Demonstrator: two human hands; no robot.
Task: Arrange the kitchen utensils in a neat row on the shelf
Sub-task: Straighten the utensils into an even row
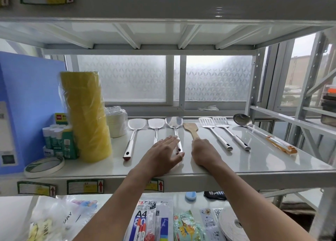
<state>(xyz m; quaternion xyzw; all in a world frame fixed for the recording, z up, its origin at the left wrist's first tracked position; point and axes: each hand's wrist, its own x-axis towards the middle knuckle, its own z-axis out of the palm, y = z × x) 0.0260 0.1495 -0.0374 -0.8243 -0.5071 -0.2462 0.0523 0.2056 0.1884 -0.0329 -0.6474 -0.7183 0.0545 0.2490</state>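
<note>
Several utensils lie side by side on the white shelf (pixel 254 160), heads toward the window. From the left: a steel spatula (pixel 133 137), a second steel spatula (pixel 156 125), a third steel spatula (pixel 174 124), a wooden spatula (pixel 190 129), two slotted turners (pixel 214 131) (pixel 231 131), and a ladle (pixel 254 127) with an orange handle end, angled to the right. My left hand (pixel 163 153) lies flat with straight fingers over the handles of the second and third spatulas. My right hand (pixel 203 152) covers the wooden spatula's handle, fingers curled round it.
A tall yellow wrapped roll stack (pixel 87 117), a stack of white tape rolls (pixel 117 121), glue sticks (pixel 56 137), a flat tape roll (pixel 44 165) and a blue folder (pixel 27 104) fill the shelf's left. The lower shelf holds A4 paper packs (pixel 141 220) and packets.
</note>
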